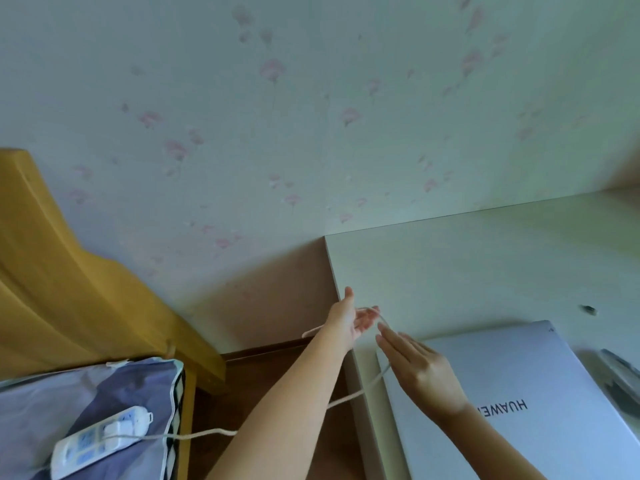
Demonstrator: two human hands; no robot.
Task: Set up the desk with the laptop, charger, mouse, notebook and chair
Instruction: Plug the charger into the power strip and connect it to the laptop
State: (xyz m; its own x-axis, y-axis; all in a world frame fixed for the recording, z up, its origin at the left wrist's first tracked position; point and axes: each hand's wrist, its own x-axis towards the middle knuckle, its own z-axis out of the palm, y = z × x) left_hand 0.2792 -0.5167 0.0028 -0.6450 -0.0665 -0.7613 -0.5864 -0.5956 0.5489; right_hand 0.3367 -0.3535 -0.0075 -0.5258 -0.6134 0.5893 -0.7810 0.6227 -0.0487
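A closed silver laptop [540, 393] lies on the white desk [467, 265] at the right. A white charger cable [349, 398] runs from a charger brick plugged into a white power strip [100, 441] on the bed, up across the desk's left edge. My left hand [349, 317] is at that edge with its fingers curled round the cable's loop. My right hand [419, 368] hovers over the laptop's near-left corner, fingers straight and apart, fingertips close to the cable.
A bed with blue-grey bedding [69, 403] and a yellow wooden headboard [69, 271] stands at the left. A wall with pink flowers fills the back. Brown floor [277, 368] shows between bed and desk. A dark notebook edge [620, 379] lies right of the laptop.
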